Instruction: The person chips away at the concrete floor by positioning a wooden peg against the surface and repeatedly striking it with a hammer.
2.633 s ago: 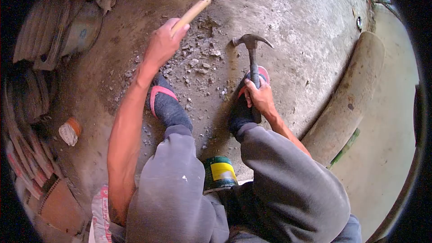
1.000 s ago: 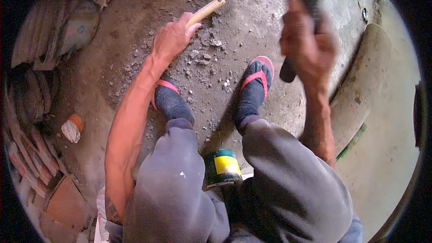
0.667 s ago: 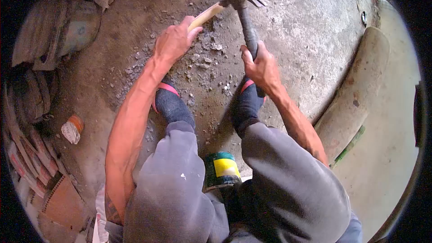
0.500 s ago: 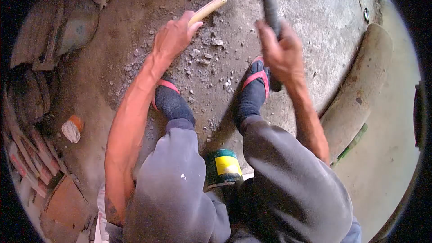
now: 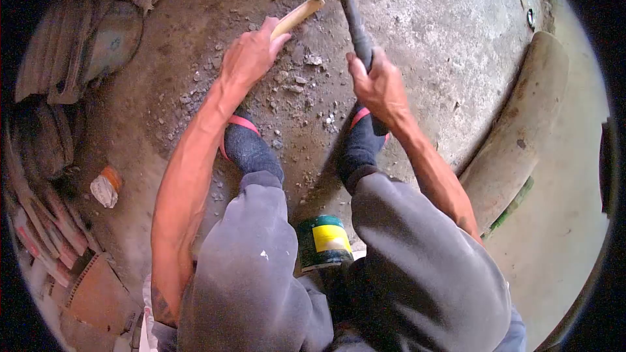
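My left hand [image 5: 248, 58] is closed around a pale yellow rod [image 5: 298, 16] that slants up and right. Its lower end is hidden by the hand, so whether it is a tool's handle does not show. My right hand [image 5: 379, 85] grips the dark handle of a claw hammer [image 5: 355, 23]. The hammer's head, slightly blurred, is right beside the rod's upper end; whether they touch I cannot tell. Below both hands, grey rubble [image 5: 293, 81] is scattered over the rough concrete floor [image 5: 443, 45].
My feet in dark socks and pink-strapped flip-flops flank the rubble. Between my legs stands a green tin [image 5: 319, 261] with a yellow label. A curved, dusty panel [image 5: 515, 130] lies along the right. Stacked scrap [image 5: 49, 45] and a crumpled white-and-orange wrapper [image 5: 105, 187] are at left.
The hammer has swung so that its head, out of view before, is now beside the rod's upper end. My right hand moved left; my left hand and the rod barely shifted.
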Motion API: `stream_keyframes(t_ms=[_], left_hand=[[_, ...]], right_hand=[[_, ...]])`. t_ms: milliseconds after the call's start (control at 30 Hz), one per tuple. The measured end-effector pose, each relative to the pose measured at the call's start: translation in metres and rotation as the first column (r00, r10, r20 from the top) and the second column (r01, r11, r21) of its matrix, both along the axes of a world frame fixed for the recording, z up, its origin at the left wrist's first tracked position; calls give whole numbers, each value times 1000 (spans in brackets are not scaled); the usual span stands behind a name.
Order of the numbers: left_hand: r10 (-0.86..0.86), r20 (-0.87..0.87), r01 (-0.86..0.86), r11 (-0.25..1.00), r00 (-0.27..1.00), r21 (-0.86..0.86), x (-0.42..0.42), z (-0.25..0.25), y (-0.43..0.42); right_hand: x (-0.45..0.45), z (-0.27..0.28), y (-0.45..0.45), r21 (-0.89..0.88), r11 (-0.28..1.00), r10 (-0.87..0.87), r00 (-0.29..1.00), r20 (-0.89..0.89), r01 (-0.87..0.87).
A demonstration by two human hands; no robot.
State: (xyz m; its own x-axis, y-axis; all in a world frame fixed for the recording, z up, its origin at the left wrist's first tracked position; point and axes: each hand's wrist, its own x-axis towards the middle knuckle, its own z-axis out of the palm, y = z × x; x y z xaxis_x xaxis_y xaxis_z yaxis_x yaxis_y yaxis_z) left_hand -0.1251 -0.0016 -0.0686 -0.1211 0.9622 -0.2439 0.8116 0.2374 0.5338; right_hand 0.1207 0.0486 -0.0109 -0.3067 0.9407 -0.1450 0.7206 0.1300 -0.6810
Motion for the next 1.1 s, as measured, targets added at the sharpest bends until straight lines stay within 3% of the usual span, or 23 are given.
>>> stream_keyframes(t_ms=[33,67,167,233,267,300,367,433,467,500,533,633,767,833,867,967,1000,1033,1100], left_hand=[[5,15,-5,1000,1000,-27,2,1,-5],[-4,-5,4,999,1000,-39,6,4,-9],[-16,-57,16,1000,998,7,9,9,-5],[-19,-55,23,997,998,70,6,7,-3],[-23,-58,27,997,998,68,5,6,-4],[-27,-60,31,997,998,68,5,5,-4],[-21,-58,24,999,998,48,5,4,-2],[-7,-51,8,1000,999,4,4,4,-4],[-15,-48,15,1000,999,2,5,6,-5],[-22,-48,22,1000,999,2,7,8,-6],[-29,-50,30,1000,998,6,7,10,-4],[-19,-7,19,1000,1000,3,6,7,-6],[2,-44,-1,1000,999,23,6,1,-4],[-12,-56,14,999,998,35,6,2,-3],[-16,-61,18,999,998,39,6,4,-3],[-14,-57,14,1000,998,0,7,10,-2],[-37,-78,36,999,996,-16,7,11,-3],[-63,-100,60,998,993,-33,7,11,-3],[-89,-140,82,995,986,-53,7,10,-4]], right_hand=[[3,3,-7,-154,988,-10,999,43,17],[-1,19,0,-172,985,-31,999,20,34],[-6,72,32,-48,999,-8,992,-124,2],[-16,105,45,-65,990,-144,905,-399,129],[-34,130,46,-163,948,-317,836,-448,272],[-35,136,45,-136,972,-237,760,-605,194],[-27,100,47,181,962,-60,803,-593,205],[-11,37,25,17,992,-88,792,-605,123],[-13,20,6,333,940,2,973,-231,78],[1,-9,-7,158,985,82,990,-114,-63],[-1,-3,-10,-198,979,79,988,135,-51],[1,20,-12,-347,938,52,981,185,16],[-10,64,10,-32,999,12,989,-149,-17],[-19,77,22,-74,991,-132,919,-371,112],[-22,77,26,-4,992,-117,916,-383,125],[-21,33,14,-46,984,-177,879,-442,175],[-15,14,4,59,992,-99,976,-194,112],[-3,0,1,-133,991,-14,999,32,19],[9,-18,-5,-247,963,187,924,333,-106]])
